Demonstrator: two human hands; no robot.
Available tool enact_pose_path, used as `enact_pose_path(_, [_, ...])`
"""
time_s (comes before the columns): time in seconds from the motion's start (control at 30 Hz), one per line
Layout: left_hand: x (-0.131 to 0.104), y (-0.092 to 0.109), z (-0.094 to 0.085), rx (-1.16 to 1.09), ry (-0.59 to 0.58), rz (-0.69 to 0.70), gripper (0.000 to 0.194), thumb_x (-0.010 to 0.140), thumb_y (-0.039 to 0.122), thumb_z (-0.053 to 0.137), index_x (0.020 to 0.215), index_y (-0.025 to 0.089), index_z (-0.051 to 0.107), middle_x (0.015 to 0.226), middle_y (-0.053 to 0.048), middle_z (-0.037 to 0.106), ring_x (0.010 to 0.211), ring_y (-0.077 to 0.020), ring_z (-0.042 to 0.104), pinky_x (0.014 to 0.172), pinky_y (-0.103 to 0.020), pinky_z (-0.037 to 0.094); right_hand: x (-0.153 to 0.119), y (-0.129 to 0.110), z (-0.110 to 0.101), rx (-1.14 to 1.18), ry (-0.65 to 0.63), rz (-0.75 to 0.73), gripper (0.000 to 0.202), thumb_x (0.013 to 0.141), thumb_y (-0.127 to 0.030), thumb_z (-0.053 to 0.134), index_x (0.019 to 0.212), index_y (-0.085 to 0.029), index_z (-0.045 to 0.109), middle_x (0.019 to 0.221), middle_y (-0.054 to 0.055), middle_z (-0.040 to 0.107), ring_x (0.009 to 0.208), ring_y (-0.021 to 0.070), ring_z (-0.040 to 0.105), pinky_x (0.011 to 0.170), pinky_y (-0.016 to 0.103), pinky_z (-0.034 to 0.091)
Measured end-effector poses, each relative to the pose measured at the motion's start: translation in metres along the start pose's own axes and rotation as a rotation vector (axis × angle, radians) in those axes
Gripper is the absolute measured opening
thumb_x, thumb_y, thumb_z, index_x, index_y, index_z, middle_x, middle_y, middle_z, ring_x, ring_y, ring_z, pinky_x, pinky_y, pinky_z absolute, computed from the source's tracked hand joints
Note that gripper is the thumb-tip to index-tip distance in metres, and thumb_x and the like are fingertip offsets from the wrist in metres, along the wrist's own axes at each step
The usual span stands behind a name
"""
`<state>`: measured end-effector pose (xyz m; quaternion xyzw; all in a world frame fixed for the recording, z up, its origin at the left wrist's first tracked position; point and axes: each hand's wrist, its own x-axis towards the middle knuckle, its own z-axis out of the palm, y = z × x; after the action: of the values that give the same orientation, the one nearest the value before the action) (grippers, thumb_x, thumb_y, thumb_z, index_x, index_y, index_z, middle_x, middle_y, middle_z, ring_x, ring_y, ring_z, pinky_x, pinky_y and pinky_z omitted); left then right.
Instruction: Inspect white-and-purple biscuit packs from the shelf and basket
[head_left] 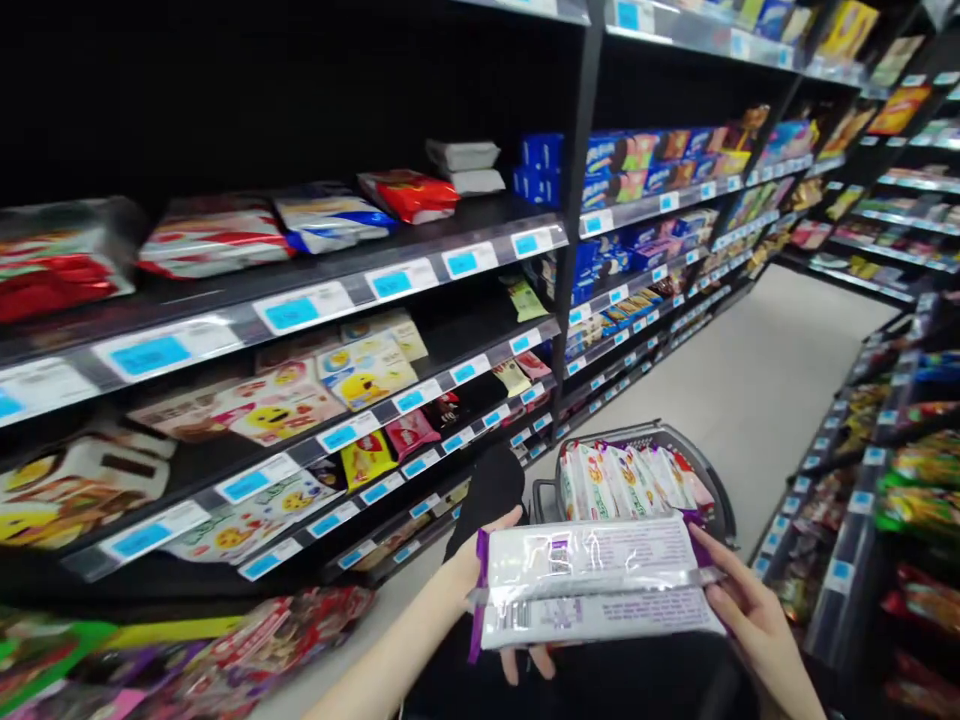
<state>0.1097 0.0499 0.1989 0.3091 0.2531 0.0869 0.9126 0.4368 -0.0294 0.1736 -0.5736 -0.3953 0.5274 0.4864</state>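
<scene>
A long white snack packet (592, 575) with purple crimped ends lies across both my hands, its printed back and barcode facing up. My left hand (501, 530) is under its left end, with fingertips showing below the lower edge. At the right end, my right hand (739, 590) pinches the packet between thumb and fingers. Just beyond it stands a dark grey shopping basket (716, 480), partly covered by the packet. Inside the basket are several white packets (622, 475) with red and green print.
Shelves with blue price tags (390, 285) run along the left, bearing snack bags (217, 235), biscuit boxes (615, 170) and flat packs (367, 370). Low racks of colourful bags (922, 490) line the right. A pale floor aisle (787, 330) lies between them. Bagged sweets (262, 640) sit at lower left.
</scene>
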Motion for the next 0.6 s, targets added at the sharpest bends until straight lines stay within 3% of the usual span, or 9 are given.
enact_pose_path(0.1, [0.014, -0.005, 0.007, -0.218, -0.078, -0.088, 0.103, 0.065, 0.087, 0.031, 0.132, 0.01, 0.047, 0.114, -0.023, 0.061, 0.109, -0.0437, 0.053, 0.09, -0.065, 0.033, -0.026, 0.013, -0.016, 0.019, 0.201, 0.088, 0.072, 0.056, -0.044, 0.079, 0.121, -0.019, 0.059, 0.126, 0.011, 0.056, 0.112, 0.0332, 0.052, 0.077, 0.032, 0.053])
enact_pose_path(0.17, [0.024, -0.01, 0.01, -0.284, 0.07, 0.085, 0.098, 0.069, 0.082, 0.038, 0.14, 0.014, 0.036, 0.118, -0.02, 0.059, 0.11, -0.0387, 0.055, 0.092, -0.059, 0.037, -0.04, 0.018, -0.019, -0.057, 0.338, 0.099, 0.071, 0.057, -0.048, 0.078, 0.119, -0.018, 0.06, 0.125, 0.008, 0.057, 0.113, 0.0314, 0.052, 0.082, 0.031, 0.051])
enact_pose_path(0.23, [0.032, -0.013, 0.014, -0.261, 0.259, 0.313, 0.094, 0.07, 0.067, 0.057, 0.145, 0.023, 0.021, 0.125, -0.015, 0.055, 0.113, -0.0322, 0.055, 0.096, -0.049, 0.039, -0.051, 0.023, -0.017, -0.143, 0.463, 0.099, 0.065, 0.06, -0.054, 0.074, 0.113, -0.018, 0.065, 0.12, 0.007, 0.06, 0.11, 0.0293, 0.053, 0.089, 0.031, 0.047])
enact_pose_path(0.33, [0.04, -0.012, 0.019, -0.153, 0.367, 0.504, 0.114, 0.057, 0.04, 0.079, 0.144, 0.039, 0.006, 0.14, -0.009, 0.042, 0.118, -0.0289, 0.052, 0.098, -0.043, 0.041, -0.057, 0.027, -0.011, -0.212, 0.627, 0.071, 0.055, 0.058, -0.059, 0.072, 0.094, -0.017, 0.072, 0.105, 0.009, 0.067, 0.098, 0.0277, 0.058, 0.091, 0.033, 0.044])
enact_pose_path(0.43, [0.039, -0.004, 0.018, -0.037, 0.353, 0.593, 0.112, 0.047, 0.034, 0.084, 0.139, 0.04, 0.02, 0.148, -0.01, 0.029, 0.121, -0.0323, 0.047, 0.097, -0.044, 0.041, -0.054, 0.024, -0.004, -0.226, 0.708, -0.003, 0.047, 0.058, -0.058, 0.072, 0.079, -0.017, 0.071, 0.087, 0.009, 0.069, 0.081, 0.024, 0.06, 0.078, 0.032, 0.047])
enact_pose_path(0.53, [0.033, 0.004, 0.013, 0.178, 0.315, 0.601, 0.087, 0.045, 0.038, 0.085, 0.122, 0.028, 0.046, 0.148, -0.013, 0.027, 0.127, -0.036, 0.039, 0.101, -0.045, 0.036, -0.048, 0.019, -0.001, -0.243, 0.71, -0.06, 0.043, 0.061, -0.058, 0.07, 0.073, -0.017, 0.068, 0.076, 0.007, 0.066, 0.069, 0.0199, 0.056, 0.067, 0.029, 0.045])
enact_pose_path(0.6, [0.027, 0.008, 0.01, 0.418, 0.363, 0.616, 0.075, 0.049, 0.038, 0.084, 0.116, 0.023, 0.052, 0.149, -0.014, 0.025, 0.131, -0.0366, 0.032, 0.106, -0.047, 0.03, -0.045, 0.017, 0.0, -0.266, 0.684, -0.081, 0.042, 0.064, -0.058, 0.069, 0.073, -0.017, 0.066, 0.076, 0.006, 0.064, 0.072, 0.0195, 0.055, 0.068, 0.029, 0.042])
